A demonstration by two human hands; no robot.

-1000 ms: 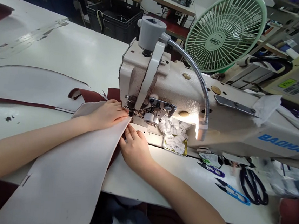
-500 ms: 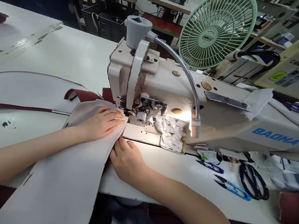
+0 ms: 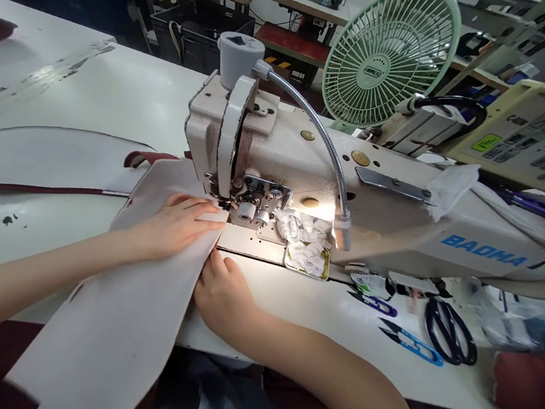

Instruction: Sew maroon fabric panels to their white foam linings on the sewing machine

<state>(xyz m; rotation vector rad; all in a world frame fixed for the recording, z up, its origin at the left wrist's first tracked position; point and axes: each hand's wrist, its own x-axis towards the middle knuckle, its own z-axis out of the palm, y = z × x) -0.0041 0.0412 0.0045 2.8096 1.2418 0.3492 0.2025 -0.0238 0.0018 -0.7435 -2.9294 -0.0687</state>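
A long pale sheet of leather-like material (image 3: 117, 318) with a dark red underside runs from my lap up to the needle of a cream sewing machine (image 3: 304, 175). My left hand (image 3: 179, 221) lies flat on top of the sheet, fingers stretched toward the presser foot (image 3: 227, 203). My right hand (image 3: 223, 293) rests on the table at the sheet's right edge, with its fingers curled against that edge just in front of the needle plate.
A green fan (image 3: 387, 58) stands behind the machine, and a control panel (image 3: 530, 136) sits at the right. A small tin of white labels (image 3: 306, 256), thread snips (image 3: 411, 343) and black scissors (image 3: 451, 321) lie on the white table (image 3: 95, 91). More cut pieces (image 3: 49, 164) lie to the left.
The sheet has fed further back past the needle and now hides more of the red piece behind it. Both hands keep their hold beside the presser foot; the view has shifted slightly.
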